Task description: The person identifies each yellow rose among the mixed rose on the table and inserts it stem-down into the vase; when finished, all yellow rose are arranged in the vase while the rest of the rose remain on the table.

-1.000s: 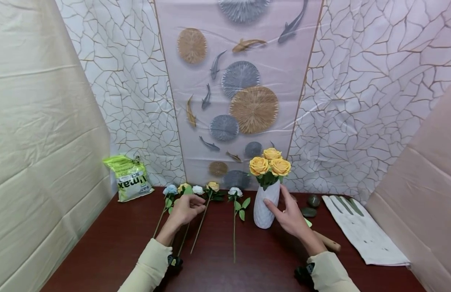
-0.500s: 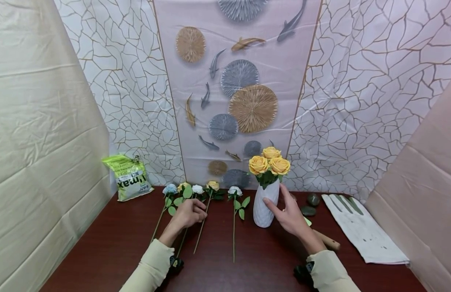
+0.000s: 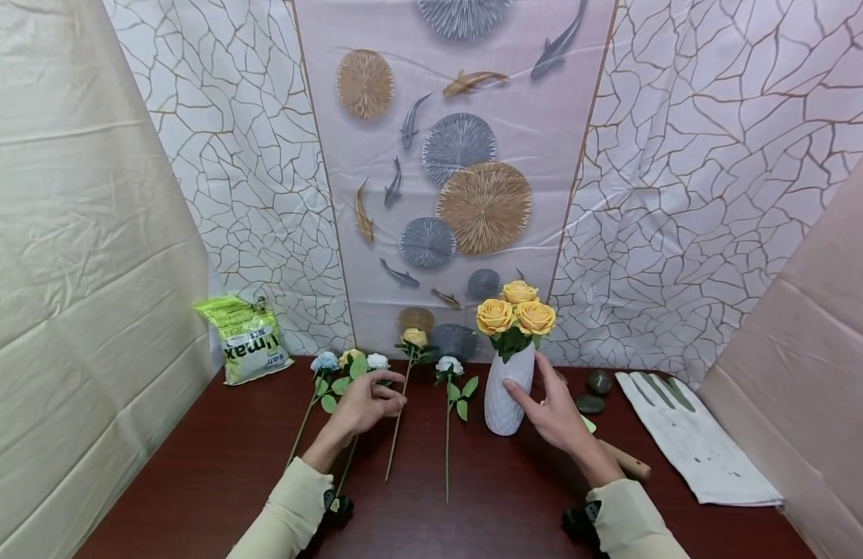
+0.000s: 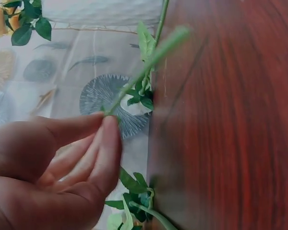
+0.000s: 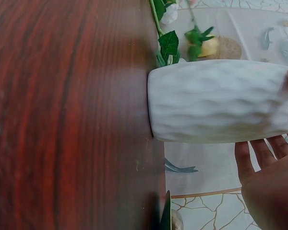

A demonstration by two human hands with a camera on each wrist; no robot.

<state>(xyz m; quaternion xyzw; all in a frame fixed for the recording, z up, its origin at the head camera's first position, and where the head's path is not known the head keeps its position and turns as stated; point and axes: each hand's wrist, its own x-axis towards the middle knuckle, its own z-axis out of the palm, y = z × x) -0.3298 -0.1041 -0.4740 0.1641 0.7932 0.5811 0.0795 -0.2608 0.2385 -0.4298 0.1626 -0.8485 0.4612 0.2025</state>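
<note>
My left hand (image 3: 364, 407) pinches the green stem (image 4: 144, 72) of a yellow artificial rose (image 3: 414, 337) between thumb and fingertips. The rose stands raised off the table, its bloom at the top and the stem's lower end pointing toward me. With thumb and fingers on either side, my right hand (image 3: 553, 407) grips a white textured vase (image 3: 508, 396) near its upper part. The vase stands upright on the table, and three yellow roses (image 3: 518, 314) rise from its mouth. Between the hands lies a white rose (image 3: 449, 369) with a long stem.
Left of the held rose lie a blue rose (image 3: 325, 362), another yellow rose (image 3: 349, 358) and a white one (image 3: 377, 362). A green-white bag (image 3: 252, 341) stands back left. On the right are dark stones (image 3: 600, 383), a wooden handle (image 3: 627, 460) and a flat white cloth (image 3: 697, 442).
My left hand has come down to the yellow rose's stem, taken hold of it, and lifted it slightly up and to the right. The right hand and vase have stayed put.
</note>
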